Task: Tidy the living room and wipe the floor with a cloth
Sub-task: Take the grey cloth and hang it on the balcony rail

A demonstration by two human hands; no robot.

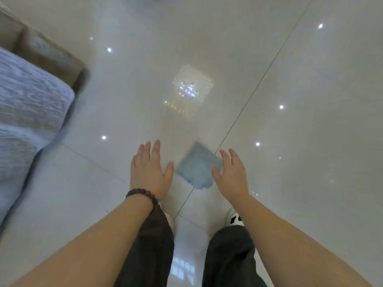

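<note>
Both our forearms are reaching down over our two dark trouser legs, and our hands are hanging apart, fingers straight, gripping nothing: left hand (147, 171) at nine o'clock of the one blue cloth (196, 167), right hand (233, 175) at three, its thumb overlapping the cloth's edge. We are judging the cloth lies on the tiled floor (310, 100), ready for wiping. One cushion (27, 112) is lying at ten o'clock.

Single head-worn view looks steeply down at the nearby floor (290, 79).
</note>
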